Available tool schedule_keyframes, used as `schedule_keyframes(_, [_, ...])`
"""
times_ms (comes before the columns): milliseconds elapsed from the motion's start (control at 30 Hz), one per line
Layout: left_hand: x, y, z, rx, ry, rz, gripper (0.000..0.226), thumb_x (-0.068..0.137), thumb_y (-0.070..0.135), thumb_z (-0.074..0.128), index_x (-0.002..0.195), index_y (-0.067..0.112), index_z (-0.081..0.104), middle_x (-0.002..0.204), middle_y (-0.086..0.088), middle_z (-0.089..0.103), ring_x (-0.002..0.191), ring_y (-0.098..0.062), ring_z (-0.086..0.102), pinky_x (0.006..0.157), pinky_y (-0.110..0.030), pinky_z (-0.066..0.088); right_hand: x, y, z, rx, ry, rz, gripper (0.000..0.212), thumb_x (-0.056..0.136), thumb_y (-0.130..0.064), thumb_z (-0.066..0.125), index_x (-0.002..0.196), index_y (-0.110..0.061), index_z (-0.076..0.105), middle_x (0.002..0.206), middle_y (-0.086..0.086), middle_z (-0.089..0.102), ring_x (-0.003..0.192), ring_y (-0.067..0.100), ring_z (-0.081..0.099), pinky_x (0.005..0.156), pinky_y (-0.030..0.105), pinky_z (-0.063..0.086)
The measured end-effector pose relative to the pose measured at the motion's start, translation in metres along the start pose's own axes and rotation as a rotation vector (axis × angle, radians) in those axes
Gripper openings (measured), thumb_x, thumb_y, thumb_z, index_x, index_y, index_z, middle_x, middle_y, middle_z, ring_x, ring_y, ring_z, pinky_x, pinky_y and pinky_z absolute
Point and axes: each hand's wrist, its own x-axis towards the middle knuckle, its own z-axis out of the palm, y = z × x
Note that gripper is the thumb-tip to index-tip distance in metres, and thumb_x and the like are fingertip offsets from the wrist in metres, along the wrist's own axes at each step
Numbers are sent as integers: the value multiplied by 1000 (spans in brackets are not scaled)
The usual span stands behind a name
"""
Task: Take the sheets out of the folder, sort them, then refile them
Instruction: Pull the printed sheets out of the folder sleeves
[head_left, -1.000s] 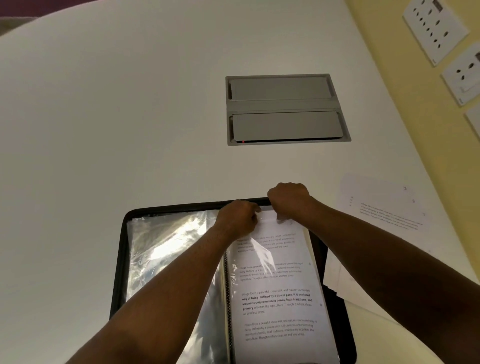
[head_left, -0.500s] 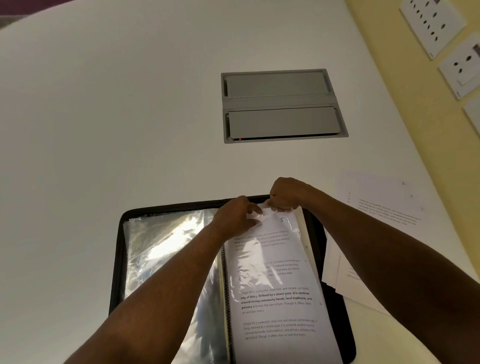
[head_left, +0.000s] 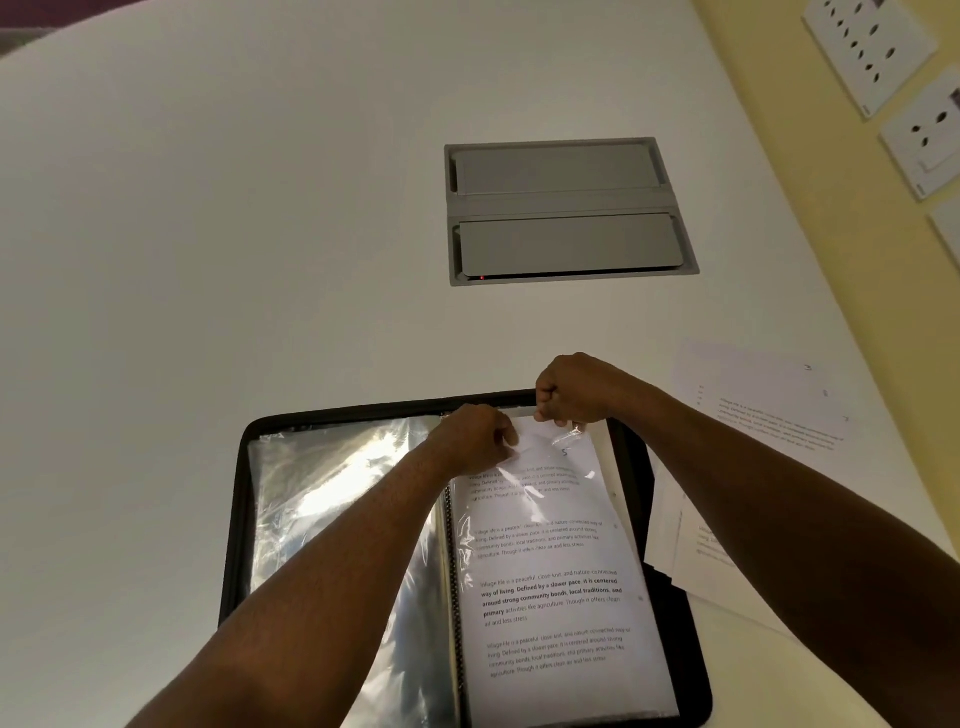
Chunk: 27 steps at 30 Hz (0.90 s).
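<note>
A black zip folder (head_left: 236, 525) lies open on the white table, with clear plastic sleeves (head_left: 332, 499) on its left side. On the right side a printed sheet (head_left: 550, 587) sits in a clear sleeve. My left hand (head_left: 475, 434) pinches the sleeve's top edge near the spine. My right hand (head_left: 569, 389) is closed on the top edge of the sheet just beyond the folder's rim. Loose printed sheets (head_left: 758, 400) lie on the table to the right of the folder, and more sheets (head_left: 685, 540) stick out under my right forearm.
A grey recessed cable box (head_left: 566, 213) with two lids is set into the table (head_left: 208, 234) beyond the folder. A yellow wall with white socket plates (head_left: 872, 47) runs along the right. The table's right edge is close to the loose sheets.
My right hand has lifted slightly up and away from the folder's top edge, drawing the top of the sheet with it. My left hand stays on the sleeve.
</note>
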Motion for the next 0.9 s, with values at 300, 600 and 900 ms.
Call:
schedule_keyframes(300, [-3,0,3,64,117,-54,33,82,27,74,113,17,67,109,5,64,99,-12,58,84,-27,49,2,4,8,21,36,24,15,88,-24,70,87,-9,70,78,1,71,55,6,59,62,22,49])
schedule_keyframes(600, [3,0,4,93,100,-51,17,86,15,67,102,18,69,101,1,58,87,-10,51,77,-25,46,1,6,9,-39,84,51,18,87,-26,70,87,-8,70,82,6,72,60,12,58,71,31,54])
schedule_keyframes(900, [7,0,5,103,61,-43,15,88,12,62,100,16,70,104,1,64,97,-14,60,87,-33,53,0,8,11,-29,69,46,18,87,-26,71,87,-8,70,81,4,72,62,12,60,65,25,50])
